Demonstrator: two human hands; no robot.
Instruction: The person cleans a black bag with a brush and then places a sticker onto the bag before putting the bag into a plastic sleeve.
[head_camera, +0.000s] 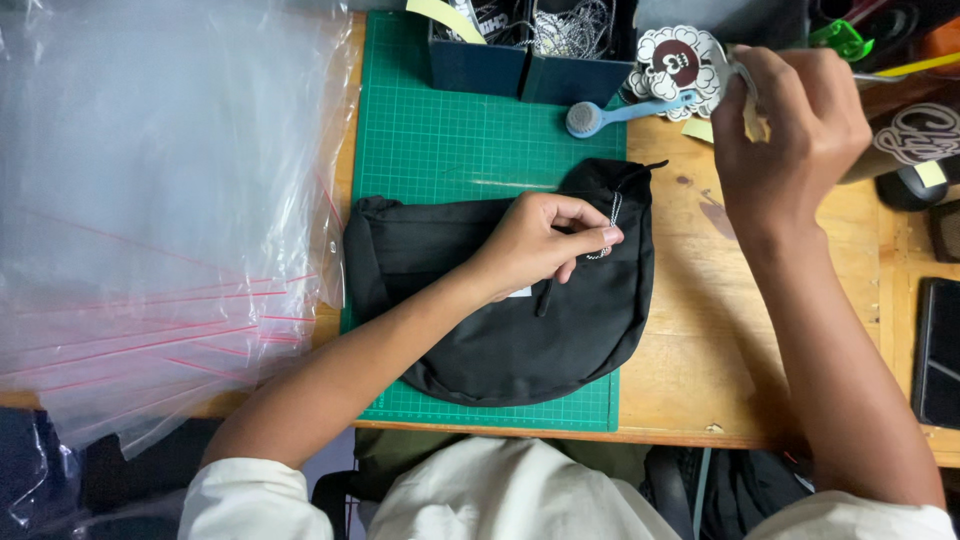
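While the black pouch bag (500, 300) lies flat on the green cutting mat (450, 120), its long axis runs left to right, curved belly toward the person, zipper end pointing right. Head view: left hand (545, 240) rests on the bag's upper right, fingers pinched on a small silver chain (610, 225) at the zipper. Right hand (790, 120) is raised over the wooden table (700, 340), up and right of the bag, fingers closed on a small pale tag (755, 115); left hand is nearer the bag. Clear plastic bags (150, 200) lie at left; a sheep-shaped cutout (680, 60) and blue brush (600, 115) sit above.
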